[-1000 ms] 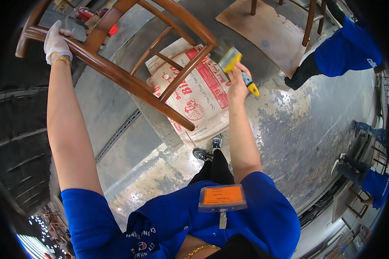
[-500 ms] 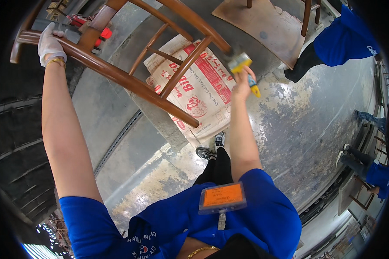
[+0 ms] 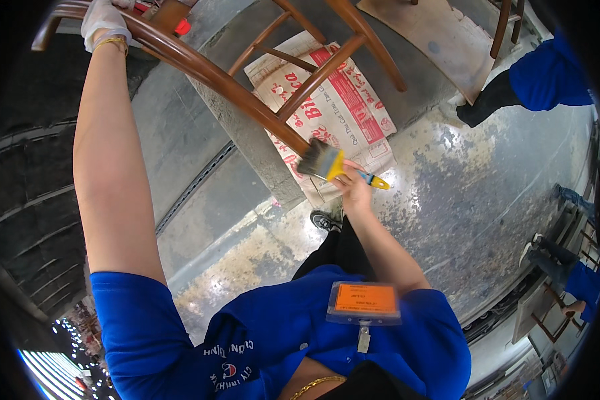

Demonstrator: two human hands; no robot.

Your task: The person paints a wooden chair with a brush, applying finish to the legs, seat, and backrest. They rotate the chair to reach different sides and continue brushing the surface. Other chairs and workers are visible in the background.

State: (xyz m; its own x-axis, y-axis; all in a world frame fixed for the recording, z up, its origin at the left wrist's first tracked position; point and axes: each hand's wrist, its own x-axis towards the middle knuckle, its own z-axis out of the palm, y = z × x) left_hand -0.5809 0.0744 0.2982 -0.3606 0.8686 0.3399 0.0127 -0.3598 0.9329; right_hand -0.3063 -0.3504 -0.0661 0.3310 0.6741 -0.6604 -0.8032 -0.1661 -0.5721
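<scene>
A brown varnished wooden chair (image 3: 237, 99) is held tilted, its legs and rungs toward me. In a thin white glove, my left hand (image 3: 105, 21) is wrapped round the chair's frame at the upper left. My bare right hand (image 3: 356, 193) grips a flat paintbrush (image 3: 330, 163) with a yellow band and a yellow and blue handle. The dark bristles meet the lower end of the nearest chair leg. Behind the legs, a flattened printed cardboard sheet (image 3: 375, 155) in white and red lies on the floor.
Brown cardboard (image 3: 440, 47) lies farther back, under another wooden chair (image 3: 502, 30). A person in a blue shirt (image 3: 553, 77) stands at the upper right; another person (image 3: 583, 287) is at the far right beside more furniture. A dark slotted channel (image 3: 195, 187) crosses the floor.
My right hand has brought the paintbrush down and left, from the far leg's end to the near leg's end. The chair and my left hand appear higher in view.
</scene>
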